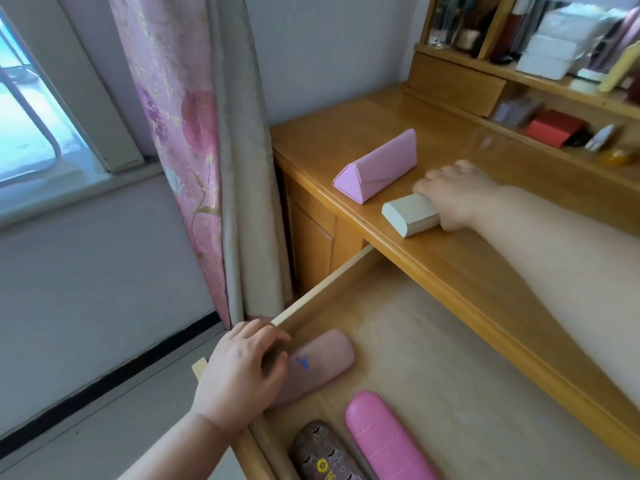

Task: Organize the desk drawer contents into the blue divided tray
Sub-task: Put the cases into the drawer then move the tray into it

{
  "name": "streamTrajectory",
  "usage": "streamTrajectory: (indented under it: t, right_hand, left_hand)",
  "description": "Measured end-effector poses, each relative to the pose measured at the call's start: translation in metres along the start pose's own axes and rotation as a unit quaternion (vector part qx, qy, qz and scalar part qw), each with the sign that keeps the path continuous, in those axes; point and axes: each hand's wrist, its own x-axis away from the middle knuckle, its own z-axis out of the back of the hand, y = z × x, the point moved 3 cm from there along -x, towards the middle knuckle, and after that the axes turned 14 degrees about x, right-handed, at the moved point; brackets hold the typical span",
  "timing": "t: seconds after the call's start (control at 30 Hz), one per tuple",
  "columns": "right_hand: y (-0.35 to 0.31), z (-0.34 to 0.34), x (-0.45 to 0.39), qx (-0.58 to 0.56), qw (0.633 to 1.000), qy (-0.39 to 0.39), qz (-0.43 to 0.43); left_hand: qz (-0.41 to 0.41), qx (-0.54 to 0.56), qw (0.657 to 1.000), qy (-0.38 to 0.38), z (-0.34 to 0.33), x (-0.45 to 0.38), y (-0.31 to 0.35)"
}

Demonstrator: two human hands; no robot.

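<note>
Left hand: my left hand (242,372) sits at lower centre of the frame, fingers curled over the near end of the pale pink case (313,363) — closed around it at the drawer's left corner.
Right hand: my right hand (453,192) is at centre right, up on the desk top (346,140), fingers and thumb wrapped round one end of the beige box (410,213).
Drawer: the open drawer (415,341) fills the lower middle; its bare wooden floor shows between the cases.
Pale pink case: lies flat in the drawer's left corner, a small blue mark on its lid; I judge it a hard glasses shell — light, stiff, a little slick, best taken across its width near the middle.
Bright pink case (388,438): bottom centre, just beside the pale one, apart from it; glossy, so probably slippery.
Patterned brown case (322,455): bottom edge, left of the bright pink one, partly cut off.
Pink triangular case (377,166): upper centre on the desk, near the beige box, not touching; it looks folded and soft-sided, so I would grip it by the ridge.
Beige box: looks like light card — a gentle squeeze should do, since it could crush.
Blue divided tray: not in view.
Shelf (554,84): upper right, crowded with blurred items.
</note>
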Motion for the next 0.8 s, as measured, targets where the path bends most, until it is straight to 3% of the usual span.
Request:
streamTrajectory:
  t: [0.07, 0.17, 0.27, 0.33, 0.43, 0.5, 0.6, 0.73, 0.8]
  right_hand:
    - [0.005, 0.002, 0.024, -0.098, 0.995, 0.012, 0.006]
    - [0.001, 0.019, 0.07, -0.31, 0.948, 0.071, 0.004]
    - [-0.032, 0.033, 0.106, -0.422, 0.902, 0.067, 0.06]
    - [-0.062, 0.029, 0.117, -0.42, 0.901, 0.034, 0.106]
    - [-0.102, 0.008, 0.121, -0.307, 0.945, -0.005, 0.116]
    - [-0.126, -0.003, 0.12, -0.252, 0.962, -0.014, 0.108]
    - [-0.157, -0.014, 0.113, -0.277, 0.957, -0.003, 0.08]
    - [-0.178, -0.025, 0.093, -0.275, 0.959, -0.007, 0.063]
    - [-0.189, -0.027, 0.082, -0.252, 0.964, 0.004, 0.084]
  left_hand:
    - [-0.009, -0.018, 0.999, -0.026, -0.002, 0.001, 0.003]
    - [-0.019, -0.091, 0.987, -0.134, -0.018, 0.004, 0.01]
    - [0.056, -0.186, 0.955, -0.226, -0.045, 0.003, 0.012]
    - [0.119, -0.237, 0.934, -0.237, -0.057, 0.002, 0.014]
    - [0.137, -0.268, 0.924, -0.238, -0.064, 0.005, 0.02]
    - [0.125, -0.246, 0.928, -0.252, -0.066, 0.01, 0.023]
    - [0.132, -0.169, 0.946, -0.243, -0.056, 0.023, 0.026]
    - [0.056, -0.151, 0.967, -0.198, -0.029, 0.044, 0.022]
    - [0.014, -0.087, 0.983, -0.159, -0.014, 0.051, 0.019]
